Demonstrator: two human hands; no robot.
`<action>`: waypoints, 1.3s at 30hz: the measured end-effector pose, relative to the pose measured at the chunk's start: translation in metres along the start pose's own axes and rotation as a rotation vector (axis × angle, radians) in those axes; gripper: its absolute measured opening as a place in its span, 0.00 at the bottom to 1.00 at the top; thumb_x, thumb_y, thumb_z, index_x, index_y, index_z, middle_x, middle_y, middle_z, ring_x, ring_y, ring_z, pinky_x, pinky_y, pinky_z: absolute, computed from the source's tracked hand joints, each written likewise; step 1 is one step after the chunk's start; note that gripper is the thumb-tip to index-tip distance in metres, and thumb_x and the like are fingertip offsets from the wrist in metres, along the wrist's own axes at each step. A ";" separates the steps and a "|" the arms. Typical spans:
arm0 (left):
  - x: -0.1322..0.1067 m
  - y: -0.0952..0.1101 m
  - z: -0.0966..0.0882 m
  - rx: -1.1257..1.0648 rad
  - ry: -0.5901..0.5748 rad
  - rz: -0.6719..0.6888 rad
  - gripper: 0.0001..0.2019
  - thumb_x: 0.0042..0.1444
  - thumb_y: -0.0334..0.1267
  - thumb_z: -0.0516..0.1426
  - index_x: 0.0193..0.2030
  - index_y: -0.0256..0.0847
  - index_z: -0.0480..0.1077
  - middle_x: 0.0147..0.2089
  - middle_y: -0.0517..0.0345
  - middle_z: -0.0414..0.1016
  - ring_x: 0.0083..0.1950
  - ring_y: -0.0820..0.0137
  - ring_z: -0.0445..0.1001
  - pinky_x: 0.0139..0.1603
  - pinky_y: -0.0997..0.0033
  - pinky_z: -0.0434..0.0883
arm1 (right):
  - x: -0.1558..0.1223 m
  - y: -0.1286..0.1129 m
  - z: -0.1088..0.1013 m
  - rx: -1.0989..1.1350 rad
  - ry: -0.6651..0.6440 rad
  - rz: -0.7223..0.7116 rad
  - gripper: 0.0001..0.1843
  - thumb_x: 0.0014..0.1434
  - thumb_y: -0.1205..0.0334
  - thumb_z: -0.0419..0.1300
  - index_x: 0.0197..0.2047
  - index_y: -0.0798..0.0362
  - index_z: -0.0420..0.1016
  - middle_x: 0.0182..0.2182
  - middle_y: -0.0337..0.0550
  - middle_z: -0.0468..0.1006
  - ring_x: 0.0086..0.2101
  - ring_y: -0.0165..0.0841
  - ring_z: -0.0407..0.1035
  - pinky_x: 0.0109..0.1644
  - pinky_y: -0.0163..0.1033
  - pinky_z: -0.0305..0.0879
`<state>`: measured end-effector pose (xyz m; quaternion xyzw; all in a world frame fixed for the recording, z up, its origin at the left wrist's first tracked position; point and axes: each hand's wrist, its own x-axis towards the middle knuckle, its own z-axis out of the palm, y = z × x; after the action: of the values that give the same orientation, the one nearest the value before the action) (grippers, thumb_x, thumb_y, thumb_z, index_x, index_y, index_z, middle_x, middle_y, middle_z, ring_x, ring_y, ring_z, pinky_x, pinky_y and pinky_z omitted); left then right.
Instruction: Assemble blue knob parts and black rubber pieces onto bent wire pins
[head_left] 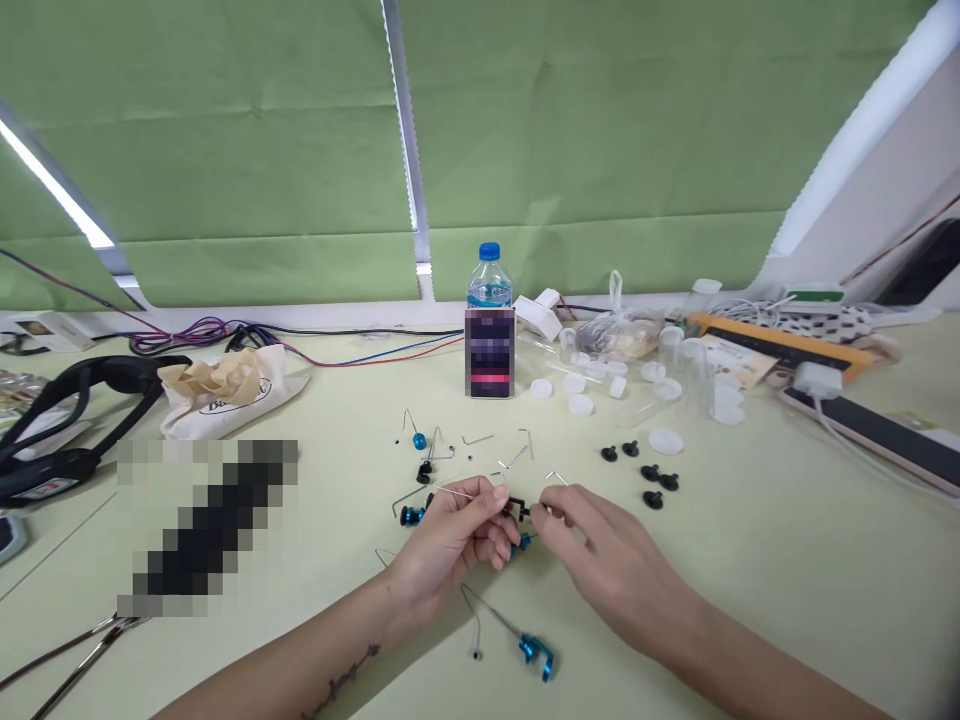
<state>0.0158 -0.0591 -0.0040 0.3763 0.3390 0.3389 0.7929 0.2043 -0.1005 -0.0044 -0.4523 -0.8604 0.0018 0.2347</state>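
My left hand (454, 540) pinches a thin bent metal wire (457, 491) and a small black part (516, 506) above the pale green table (750, 560). My right hand (600, 555) meets it from the right, with its fingertips closed on the same black part. A small blue piece (523, 542) shows just under the fingers. Loose bent wires (517, 455), a blue bead on a wire (418, 440) and black pieces (424, 469) lie right behind the hands. A wire with a blue metal clip (537, 653) rests in front of them.
A water bottle (489, 320) stands at the middle back. Clear tubes and white caps (600, 375) lie to its right, and several black knobs (651, 480) sit nearer. A cloth pouch (225, 390) and black straps (75, 420) are on the left, cables and an orange-edged device (780, 345) on the right.
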 end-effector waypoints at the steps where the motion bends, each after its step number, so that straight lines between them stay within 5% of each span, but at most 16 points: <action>1: 0.000 0.000 0.000 -0.017 -0.003 -0.021 0.16 0.56 0.44 0.60 0.26 0.34 0.64 0.25 0.57 0.73 0.20 0.82 0.68 0.22 0.85 0.66 | -0.002 0.001 0.000 -0.138 0.027 -0.112 0.13 0.64 0.72 0.47 0.42 0.50 0.70 0.35 0.46 0.74 0.35 0.37 0.68 0.37 0.43 0.66; 5: -0.001 0.000 0.000 -0.023 -0.047 -0.049 0.16 0.56 0.45 0.59 0.27 0.33 0.65 0.25 0.56 0.74 0.20 0.82 0.68 0.21 0.85 0.67 | -0.002 0.002 -0.004 -0.448 0.218 -0.414 0.11 0.59 0.75 0.54 0.41 0.52 0.73 0.36 0.48 0.77 0.37 0.37 0.71 0.39 0.43 0.69; 8: -0.003 0.003 0.000 -0.010 -0.058 -0.027 0.15 0.58 0.44 0.58 0.29 0.34 0.64 0.26 0.55 0.74 0.21 0.81 0.70 0.23 0.84 0.68 | 0.002 0.003 -0.004 -0.422 0.293 -0.437 0.11 0.57 0.76 0.57 0.44 0.59 0.72 0.35 0.51 0.76 0.36 0.39 0.71 0.39 0.43 0.70; 12: -0.005 0.006 0.001 0.064 -0.074 0.080 0.13 0.60 0.43 0.56 0.31 0.35 0.63 0.28 0.53 0.76 0.25 0.77 0.74 0.28 0.79 0.72 | 0.007 0.004 -0.004 0.035 0.182 -0.035 0.18 0.64 0.60 0.54 0.56 0.56 0.62 0.43 0.53 0.74 0.40 0.38 0.71 0.38 0.42 0.72; 15: -0.006 0.007 0.003 0.172 -0.081 0.157 0.12 0.58 0.42 0.58 0.31 0.36 0.62 0.28 0.53 0.77 0.26 0.73 0.76 0.30 0.73 0.75 | 0.010 0.001 -0.005 0.579 -0.055 0.285 0.16 0.68 0.53 0.43 0.44 0.52 0.67 0.30 0.41 0.73 0.28 0.30 0.70 0.30 0.34 0.69; 17: -0.007 0.005 0.004 0.216 -0.075 0.183 0.13 0.57 0.41 0.59 0.30 0.36 0.61 0.28 0.53 0.77 0.27 0.71 0.76 0.30 0.70 0.76 | 0.009 -0.001 -0.005 0.715 -0.162 0.364 0.18 0.69 0.56 0.40 0.35 0.52 0.66 0.24 0.37 0.70 0.25 0.27 0.67 0.28 0.32 0.66; 24: -0.001 0.014 -0.002 0.227 0.004 0.159 0.15 0.62 0.46 0.52 0.31 0.37 0.60 0.28 0.53 0.77 0.24 0.73 0.75 0.28 0.72 0.74 | 0.004 0.005 0.001 0.060 0.176 -0.008 0.07 0.66 0.70 0.48 0.40 0.53 0.65 0.36 0.45 0.72 0.35 0.33 0.67 0.36 0.38 0.63; 26: -0.003 0.027 -0.007 0.358 0.006 0.177 0.14 0.62 0.46 0.51 0.31 0.38 0.60 0.31 0.51 0.77 0.28 0.71 0.76 0.32 0.69 0.75 | 0.007 0.012 -0.002 0.004 0.203 0.027 0.07 0.65 0.70 0.48 0.40 0.53 0.65 0.38 0.45 0.71 0.36 0.33 0.68 0.37 0.37 0.63; 29: -0.014 0.054 -0.018 0.738 0.130 0.336 0.12 0.62 0.45 0.51 0.34 0.39 0.63 0.38 0.52 0.77 0.37 0.69 0.77 0.41 0.68 0.73 | 0.014 0.026 -0.010 -0.003 0.168 0.210 0.05 0.64 0.68 0.50 0.38 0.52 0.66 0.39 0.45 0.70 0.37 0.33 0.68 0.39 0.38 0.63; 31: -0.027 0.073 -0.029 1.015 0.249 0.394 0.13 0.63 0.47 0.49 0.34 0.40 0.63 0.34 0.57 0.76 0.35 0.70 0.75 0.40 0.69 0.72 | 0.017 0.037 -0.016 -0.037 0.142 0.297 0.05 0.63 0.65 0.51 0.36 0.52 0.67 0.39 0.44 0.69 0.39 0.35 0.68 0.41 0.39 0.63; 35: -0.050 0.096 -0.066 1.390 0.371 0.194 0.16 0.63 0.48 0.45 0.31 0.42 0.62 0.27 0.60 0.73 0.27 0.70 0.72 0.30 0.71 0.68 | 0.016 0.056 -0.023 -0.078 -0.062 0.393 0.10 0.64 0.66 0.47 0.34 0.51 0.67 0.36 0.40 0.72 0.32 0.31 0.68 0.34 0.36 0.61; 39: -0.050 0.090 -0.105 1.602 0.398 -0.091 0.18 0.62 0.45 0.42 0.25 0.41 0.60 0.23 0.58 0.72 0.24 0.68 0.71 0.25 0.72 0.64 | 0.012 0.063 -0.027 -0.195 -0.229 0.432 0.12 0.62 0.69 0.47 0.31 0.51 0.68 0.29 0.38 0.74 0.27 0.30 0.67 0.28 0.35 0.55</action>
<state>-0.1201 -0.0164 0.0332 0.7463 0.6269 0.0223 0.2227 0.2584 -0.0594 0.0107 -0.6428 -0.7610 0.0200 0.0852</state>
